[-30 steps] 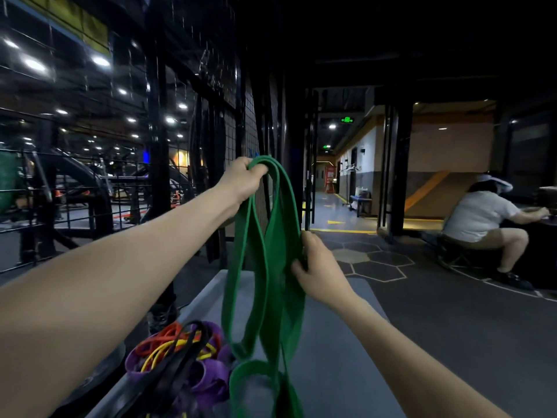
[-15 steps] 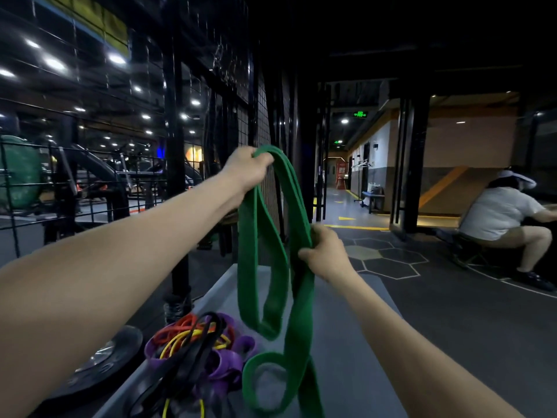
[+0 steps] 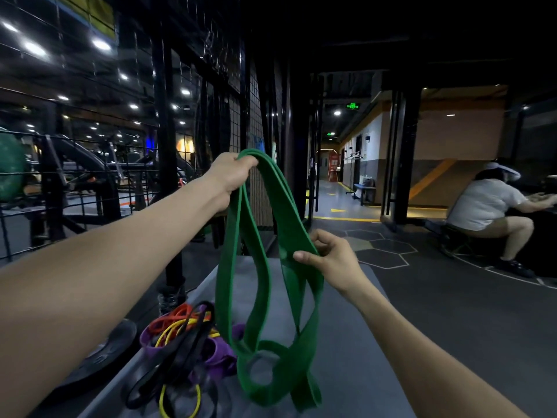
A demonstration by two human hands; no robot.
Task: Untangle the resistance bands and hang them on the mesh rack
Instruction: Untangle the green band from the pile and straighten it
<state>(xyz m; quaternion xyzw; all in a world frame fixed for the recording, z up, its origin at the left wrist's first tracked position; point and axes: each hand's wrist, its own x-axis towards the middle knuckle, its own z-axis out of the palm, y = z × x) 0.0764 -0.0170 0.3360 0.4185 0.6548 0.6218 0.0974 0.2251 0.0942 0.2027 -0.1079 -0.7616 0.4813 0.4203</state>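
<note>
both hands [image 3: 232, 173] grip green band [image 3: 289, 218]

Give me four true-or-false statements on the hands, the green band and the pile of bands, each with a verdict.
1. The left hand grips the top of the green band. True.
2. The right hand hangs free of the band. False: it pinches a strand lower down.
3. The green band already hangs on the mesh rack. False: both hands hold it up over the grey bench.
4. A tangled pile of bands, red, yellow, purple and black, lies on the bench. True.
</note>
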